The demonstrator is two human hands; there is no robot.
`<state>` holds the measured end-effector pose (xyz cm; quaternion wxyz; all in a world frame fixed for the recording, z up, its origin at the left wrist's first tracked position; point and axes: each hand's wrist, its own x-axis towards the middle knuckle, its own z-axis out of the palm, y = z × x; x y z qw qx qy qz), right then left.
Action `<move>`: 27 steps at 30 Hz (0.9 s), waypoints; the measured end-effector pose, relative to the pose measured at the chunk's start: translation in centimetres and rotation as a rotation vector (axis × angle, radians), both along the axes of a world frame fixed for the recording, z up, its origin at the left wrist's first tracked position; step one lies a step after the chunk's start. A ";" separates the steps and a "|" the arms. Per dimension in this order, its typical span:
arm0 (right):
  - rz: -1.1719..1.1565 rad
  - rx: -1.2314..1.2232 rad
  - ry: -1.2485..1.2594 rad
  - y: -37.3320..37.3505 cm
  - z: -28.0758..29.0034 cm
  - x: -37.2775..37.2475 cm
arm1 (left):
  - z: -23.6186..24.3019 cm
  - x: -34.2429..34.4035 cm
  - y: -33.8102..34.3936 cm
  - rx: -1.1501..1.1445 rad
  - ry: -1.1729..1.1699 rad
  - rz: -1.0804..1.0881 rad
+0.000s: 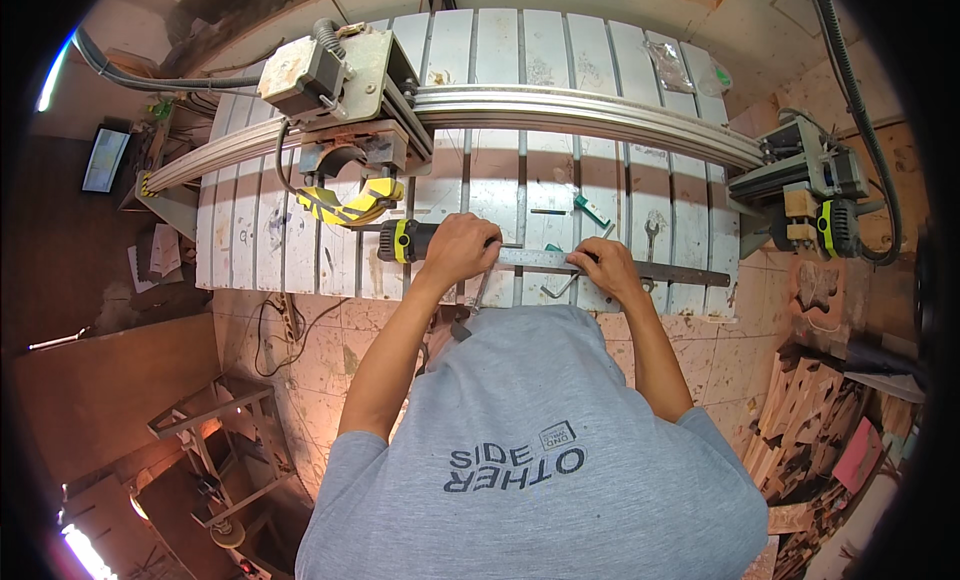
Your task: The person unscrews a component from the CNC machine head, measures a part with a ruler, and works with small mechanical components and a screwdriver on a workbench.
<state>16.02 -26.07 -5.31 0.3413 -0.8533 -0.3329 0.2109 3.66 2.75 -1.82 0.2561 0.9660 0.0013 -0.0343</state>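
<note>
My left hand (458, 250) is closed around the body of a black power tool with a yellow band (400, 240), which lies on the white slatted work table (500, 170). My right hand (605, 270) presses its fingers down on a steel ruler (540, 258). The ruler lies along a long dark metal bar (685, 274) that runs to the right across the slats. A bent hex key (560, 285) rests just below the ruler, between my hands. My grey shirt hides the table's near edge.
A curved metal gantry rail (580, 108) spans the table, with a motor carriage (335, 75) and a yellow-black shroud (350, 202) at left. A wrench (651, 230) and a green tool (592, 210) lie on the slats. Wood cutouts (810, 420) are piled at right, and a metal frame (220, 430) stands on the floor at left.
</note>
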 end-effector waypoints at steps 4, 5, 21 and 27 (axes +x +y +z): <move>-0.002 -0.003 -0.010 0.0 -0.1 0.0 | 0.2 0.0 0.0 -0.005 -0.002 -0.009; -0.001 -0.003 -0.005 0.0 -0.1 0.0 | 0.2 0.0 0.0 -0.006 -0.003 -0.010; 0.010 -0.001 -0.021 0.0 -0.1 0.0 | -0.1 0.0 0.1 0.033 -0.021 -0.057; 0.002 0.001 -0.014 0.0 -0.2 -0.1 | -0.3 -0.1 0.1 0.029 -0.023 -0.053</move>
